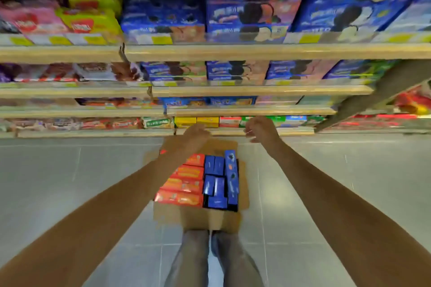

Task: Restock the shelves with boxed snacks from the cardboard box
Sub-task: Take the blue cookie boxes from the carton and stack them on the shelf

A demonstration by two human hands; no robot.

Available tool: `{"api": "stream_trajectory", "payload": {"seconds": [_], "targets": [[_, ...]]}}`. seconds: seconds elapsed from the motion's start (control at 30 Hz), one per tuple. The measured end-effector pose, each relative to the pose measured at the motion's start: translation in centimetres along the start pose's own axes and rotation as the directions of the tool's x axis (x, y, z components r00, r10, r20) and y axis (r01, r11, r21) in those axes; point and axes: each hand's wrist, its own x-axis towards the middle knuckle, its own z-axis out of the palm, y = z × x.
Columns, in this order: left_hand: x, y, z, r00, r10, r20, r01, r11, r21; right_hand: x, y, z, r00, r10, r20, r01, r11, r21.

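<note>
An open cardboard box (pixel 242 193) sits on the floor just ahead of my feet. Orange snack boxes (pixel 184 185) fill its left half and blue snack boxes (pixel 220 179) its right half. Both my arms stretch forward above it. My left hand (pixel 197 134) hangs over the box's far edge with fingers curled downward, holding nothing I can make out. My right hand (pixel 261 129) hovers beside it to the right, fingers loosely curled and empty. Both hands are level with the lowest shelf (pixel 233 133), which carries yellow boxes (pixel 196 121) right behind them.
Several wooden shelves (pixel 256 51) rise in front, packed with blue cookie boxes (pixel 251 7), pink and green packs (pixel 70 18) at upper left, and wrapped biscuits (pixel 93 123) low left. A second shelving unit (pixel 373 100) angles in at right. Grey tiled floor (pixel 70 182) spreads on both sides.
</note>
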Motion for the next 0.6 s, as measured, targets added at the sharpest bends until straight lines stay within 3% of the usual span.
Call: {"api": "stream_trajectory", "payload": {"seconds": [0.13, 0.4, 0.6], "targets": [[2.8, -7.4, 3.0, 0.977, -0.165, 0.135, 0.169, 0.985, -0.017, 2.8, 8.6, 1.3, 0.987, 0.157, -0.019, -0.158, 0.986, -0.046], [9.1, -16.9, 9.1, 0.952, -0.236, 0.196, 0.214, 0.969, 0.127, 7.6, 22.8, 4.7, 0.913, 0.409, 0.003, -0.391, 0.876, -0.282], [15.2, -21.3, 14.8, 0.927, -0.322, 0.194, 0.310, 0.946, 0.092, 10.8, 30.1, 6.8, 0.898, 0.438, 0.035, -0.398, 0.845, -0.358]]}}
